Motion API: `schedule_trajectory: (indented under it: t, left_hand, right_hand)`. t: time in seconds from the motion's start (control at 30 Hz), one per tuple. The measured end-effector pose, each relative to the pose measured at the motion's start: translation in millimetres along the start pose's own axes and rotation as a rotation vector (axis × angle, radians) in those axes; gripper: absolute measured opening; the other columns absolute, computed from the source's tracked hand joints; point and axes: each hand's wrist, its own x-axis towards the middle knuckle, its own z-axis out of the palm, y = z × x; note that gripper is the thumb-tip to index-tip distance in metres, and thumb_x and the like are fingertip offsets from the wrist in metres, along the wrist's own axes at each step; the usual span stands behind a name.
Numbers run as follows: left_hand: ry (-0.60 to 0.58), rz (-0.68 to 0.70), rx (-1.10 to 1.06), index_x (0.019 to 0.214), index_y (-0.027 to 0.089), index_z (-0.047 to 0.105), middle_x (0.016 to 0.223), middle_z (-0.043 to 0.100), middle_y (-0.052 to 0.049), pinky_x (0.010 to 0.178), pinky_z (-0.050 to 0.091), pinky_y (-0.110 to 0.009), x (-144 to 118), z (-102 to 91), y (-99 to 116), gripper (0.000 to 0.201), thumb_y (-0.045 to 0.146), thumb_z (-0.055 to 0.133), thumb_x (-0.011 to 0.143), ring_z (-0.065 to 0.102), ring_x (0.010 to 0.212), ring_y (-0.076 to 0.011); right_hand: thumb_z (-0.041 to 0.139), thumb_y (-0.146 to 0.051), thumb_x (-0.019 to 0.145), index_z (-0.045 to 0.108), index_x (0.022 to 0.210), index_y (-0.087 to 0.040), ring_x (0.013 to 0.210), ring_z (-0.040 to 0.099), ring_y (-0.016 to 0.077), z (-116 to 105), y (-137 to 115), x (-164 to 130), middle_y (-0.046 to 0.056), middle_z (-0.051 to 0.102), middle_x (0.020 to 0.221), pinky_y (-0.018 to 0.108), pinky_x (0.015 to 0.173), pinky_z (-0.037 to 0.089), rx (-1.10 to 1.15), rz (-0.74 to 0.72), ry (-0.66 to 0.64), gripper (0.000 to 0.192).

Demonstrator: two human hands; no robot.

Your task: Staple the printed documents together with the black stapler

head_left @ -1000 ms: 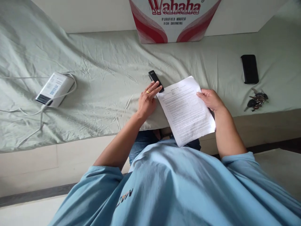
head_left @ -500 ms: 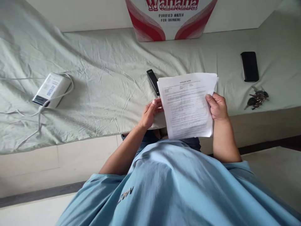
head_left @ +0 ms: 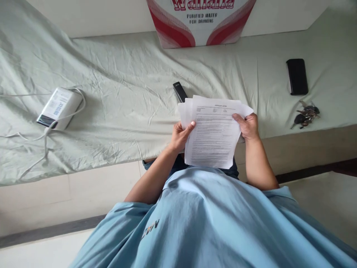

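Several sheets of printed paper (head_left: pixel 212 137) are held in front of my body, fanned slightly so that edges stick out at the left and the upper right. My left hand (head_left: pixel 180 134) grips their left edge, thumb on top and fingers hidden behind. On the right side my right hand (head_left: pixel 248 124) pinches the sheets, its thumb lying over the printed face. Just beyond the papers lies a black stapler-like object (head_left: pixel 180 91), its near end covered by the sheets.
A white box-shaped device (head_left: pixel 60 108) with a cable looped around it lies at the left on the green cloth (head_left: pixel 119 100). At the right are a black phone (head_left: pixel 297 76) and a bunch of keys (head_left: pixel 306 114). A red and white water carton (head_left: pixel 200 29) stands at the back.
My left hand has taken hold of the papers' left edge. The stack has shifted lower and left and is now fanned out. My right hand has moved left with it.
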Motion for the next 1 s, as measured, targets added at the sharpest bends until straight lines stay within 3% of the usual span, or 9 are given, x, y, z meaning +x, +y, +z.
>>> schedule_trajectory:
  t: [0.1, 0.27, 0.5, 0.8, 1.0]
  left_hand:
    - [0.036, -0.092, -0.112, 0.097, 0.018, 0.084, 0.090, 0.086, -0.010, 0.084, 0.070, -0.042, 6, -7.9, 0, 0.064, 0.078, 0.092, 0.079, 0.086, 0.097, -0.0347]
    - [0.047, -0.129, -0.293, 0.105, 0.020, 0.083, 0.105, 0.088, -0.011, 0.109, 0.067, -0.051, 17, -15.4, 2, 0.058, 0.070, 0.095, 0.079, 0.082, 0.123, -0.0388]
    - [0.052, -0.142, -0.305, 0.105, 0.018, 0.082, 0.110, 0.088, -0.012, 0.114, 0.065, -0.050, 15, -9.9, 6, 0.046, 0.052, 0.100, 0.079, 0.077, 0.134, -0.0402]
    - [0.023, -0.098, -0.247, 0.107, 0.019, 0.083, 0.112, 0.088, -0.012, 0.112, 0.066, -0.050, 17, -12.7, 2, 0.055, 0.064, 0.098, 0.078, 0.078, 0.132, -0.0400]
    - [0.030, -0.104, -0.252, 0.101, 0.019, 0.083, 0.109, 0.088, -0.011, 0.113, 0.066, -0.051, 15, -10.4, 2, 0.057, 0.066, 0.100, 0.073, 0.078, 0.132, -0.0406]
  right_hand:
    - [0.097, -0.062, 0.080, 0.087, 0.102, -0.026, 0.093, 0.084, 0.0259, -2, 0, 2, 0.003, 0.087, 0.098, 0.043, 0.091, 0.070, -0.026, -0.021, -0.027, 0.044]
    - [0.096, -0.060, 0.081, 0.086, 0.092, -0.025, 0.078, 0.078, 0.0209, -3, 5, 4, -0.001, 0.082, 0.083, 0.039, 0.083, 0.068, -0.086, -0.065, 0.040, 0.038]
    - [0.093, -0.062, 0.084, 0.085, 0.093, -0.024, 0.076, 0.076, 0.0215, -5, 3, -1, -0.001, 0.078, 0.079, 0.040, 0.083, 0.066, -0.118, -0.083, 0.100, 0.040]
    - [0.092, -0.066, 0.083, 0.082, 0.096, -0.024, 0.084, 0.078, 0.0248, -4, -24, 0, 0.002, 0.080, 0.086, 0.043, 0.085, 0.067, -0.200, -0.221, 0.266, 0.045]
    - [0.091, -0.066, 0.085, 0.082, 0.091, -0.025, 0.081, 0.078, 0.0248, 1, -30, -3, 0.000, 0.076, 0.080, 0.044, 0.083, 0.067, -0.181, -0.184, 0.194, 0.043]
